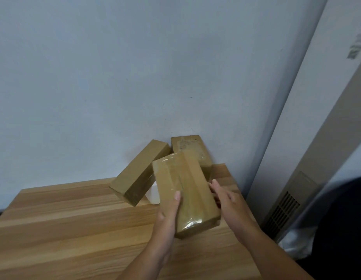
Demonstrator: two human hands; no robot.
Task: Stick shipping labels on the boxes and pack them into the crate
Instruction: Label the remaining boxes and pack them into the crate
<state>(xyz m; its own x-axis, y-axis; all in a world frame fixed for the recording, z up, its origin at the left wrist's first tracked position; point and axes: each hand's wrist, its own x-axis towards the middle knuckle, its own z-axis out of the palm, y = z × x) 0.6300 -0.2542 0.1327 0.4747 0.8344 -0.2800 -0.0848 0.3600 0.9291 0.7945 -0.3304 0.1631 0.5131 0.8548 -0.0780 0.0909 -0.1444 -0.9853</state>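
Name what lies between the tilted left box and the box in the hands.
Head view: a small white object, partly hidden and too unclear to identify, between the tilted box and the held box.

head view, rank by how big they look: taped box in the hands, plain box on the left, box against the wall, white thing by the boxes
1. taped box, nearest the camera, so its lead is unsure
2. plain box
3. box against the wall, partly hidden
4. white thing, mostly hidden
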